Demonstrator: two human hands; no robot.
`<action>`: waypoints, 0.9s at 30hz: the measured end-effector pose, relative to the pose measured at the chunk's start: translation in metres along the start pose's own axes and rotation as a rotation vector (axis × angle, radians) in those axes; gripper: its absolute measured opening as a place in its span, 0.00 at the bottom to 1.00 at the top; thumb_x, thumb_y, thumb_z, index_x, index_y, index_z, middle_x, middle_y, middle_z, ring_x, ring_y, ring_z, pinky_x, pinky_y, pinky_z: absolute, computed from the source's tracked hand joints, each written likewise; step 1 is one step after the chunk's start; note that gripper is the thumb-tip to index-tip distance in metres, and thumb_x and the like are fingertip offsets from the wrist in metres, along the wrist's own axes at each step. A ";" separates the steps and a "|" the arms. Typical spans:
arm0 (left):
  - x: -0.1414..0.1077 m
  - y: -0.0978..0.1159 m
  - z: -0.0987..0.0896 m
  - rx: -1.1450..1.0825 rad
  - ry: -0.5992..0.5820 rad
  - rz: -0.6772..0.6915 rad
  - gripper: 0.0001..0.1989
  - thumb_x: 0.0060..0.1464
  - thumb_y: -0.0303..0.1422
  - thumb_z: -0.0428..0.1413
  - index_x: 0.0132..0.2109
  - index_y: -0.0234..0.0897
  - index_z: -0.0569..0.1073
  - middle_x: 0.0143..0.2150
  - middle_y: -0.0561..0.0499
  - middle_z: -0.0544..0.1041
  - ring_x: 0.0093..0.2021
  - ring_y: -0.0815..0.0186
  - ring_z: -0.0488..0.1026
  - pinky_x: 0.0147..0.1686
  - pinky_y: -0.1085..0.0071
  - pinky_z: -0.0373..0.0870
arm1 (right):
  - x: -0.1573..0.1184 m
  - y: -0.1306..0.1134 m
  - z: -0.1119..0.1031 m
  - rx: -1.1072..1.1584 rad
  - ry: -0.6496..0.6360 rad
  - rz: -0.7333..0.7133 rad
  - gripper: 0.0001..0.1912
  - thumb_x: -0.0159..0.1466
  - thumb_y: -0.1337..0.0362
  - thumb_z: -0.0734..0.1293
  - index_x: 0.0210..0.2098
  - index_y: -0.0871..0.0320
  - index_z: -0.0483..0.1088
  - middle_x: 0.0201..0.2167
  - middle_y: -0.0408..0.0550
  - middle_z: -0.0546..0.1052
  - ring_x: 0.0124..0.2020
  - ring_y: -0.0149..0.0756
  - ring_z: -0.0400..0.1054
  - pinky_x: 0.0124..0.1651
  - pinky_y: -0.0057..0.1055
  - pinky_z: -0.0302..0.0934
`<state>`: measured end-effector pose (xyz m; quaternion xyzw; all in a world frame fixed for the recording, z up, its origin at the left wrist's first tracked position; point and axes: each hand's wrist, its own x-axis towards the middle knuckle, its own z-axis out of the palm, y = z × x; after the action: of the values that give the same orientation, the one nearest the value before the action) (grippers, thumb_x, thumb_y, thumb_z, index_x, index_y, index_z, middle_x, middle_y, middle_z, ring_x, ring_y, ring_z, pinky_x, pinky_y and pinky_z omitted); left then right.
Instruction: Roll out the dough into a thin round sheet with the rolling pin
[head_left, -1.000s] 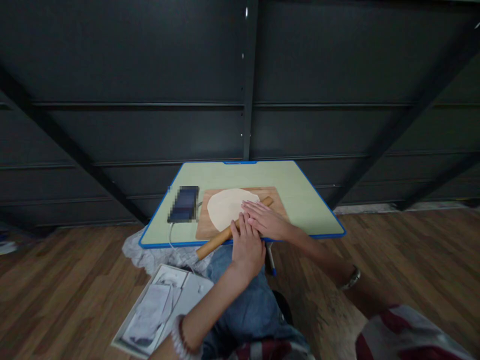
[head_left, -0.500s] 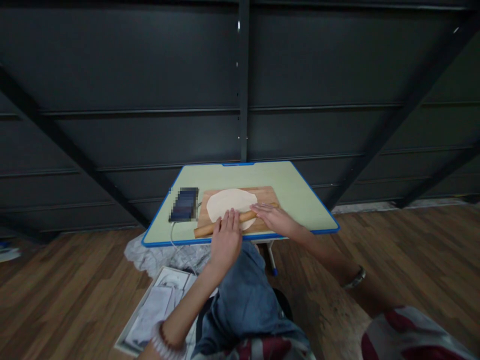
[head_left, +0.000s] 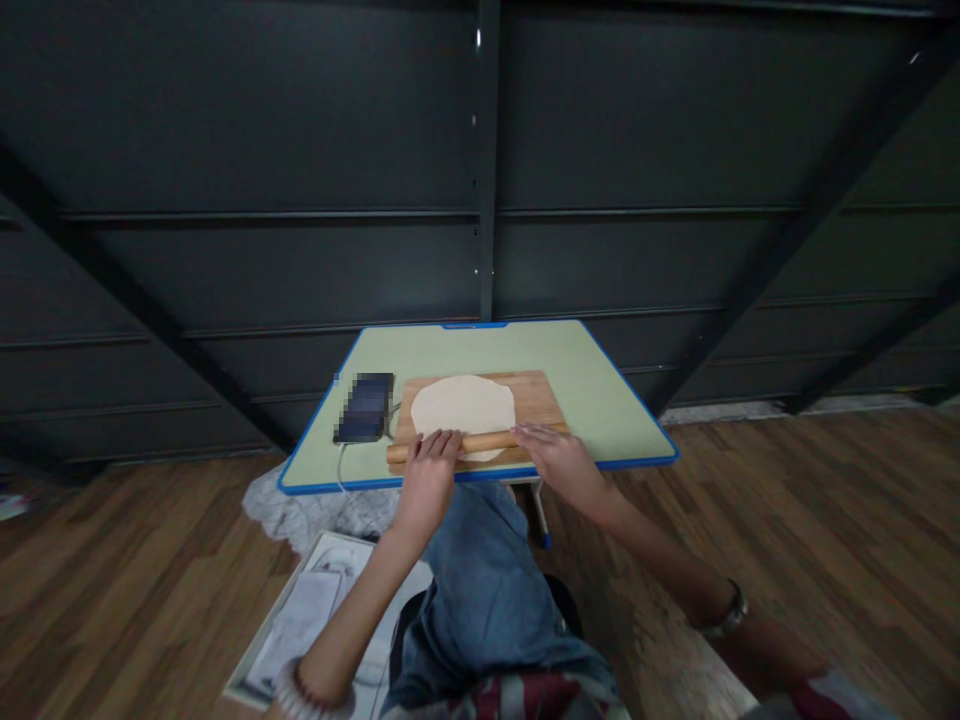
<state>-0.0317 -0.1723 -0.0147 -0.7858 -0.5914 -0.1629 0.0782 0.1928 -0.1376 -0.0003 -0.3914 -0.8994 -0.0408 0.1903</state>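
A wooden rolling pin (head_left: pixel 486 441) lies nearly level across the near part of a flattened sheet of pale dough (head_left: pixel 463 402). Under the dough is a wooden board (head_left: pixel 541 398). My left hand (head_left: pixel 430 478) is closed over the pin towards its left end, fingers curled on top. Over the right part of the pin my right hand (head_left: pixel 562 464) is closed too, its fingertips pressing on the wood. A strip of dough shows on the near side of the pin, between the hands.
The board rests on a small pale green table (head_left: pixel 600 385) with a blue rim. A dark phone-like device (head_left: pixel 366 408) with a white cable (head_left: pixel 341 468) lies left of the board. Below stand an open box (head_left: pixel 300 620) and crumpled plastic (head_left: pixel 281 510). Dark panels rise behind.
The rolling pin has turned from a slant to nearly level. My left hand has shifted left along it, and my right hand has moved slightly nearer to me.
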 end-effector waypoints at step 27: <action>-0.013 -0.015 0.002 -0.113 0.087 0.205 0.22 0.63 0.32 0.42 0.63 0.37 0.59 0.62 0.48 0.66 0.64 0.62 0.57 0.63 0.56 0.51 | -0.042 -0.041 0.009 -0.197 0.121 0.187 0.20 0.63 0.76 0.57 0.53 0.66 0.69 0.51 0.56 0.74 0.51 0.40 0.68 0.54 0.35 0.63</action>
<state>-0.0487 -0.1788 -0.0218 -0.8376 -0.4939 -0.2209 0.0758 0.1866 -0.1930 -0.0209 -0.4871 -0.8376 -0.1345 0.2075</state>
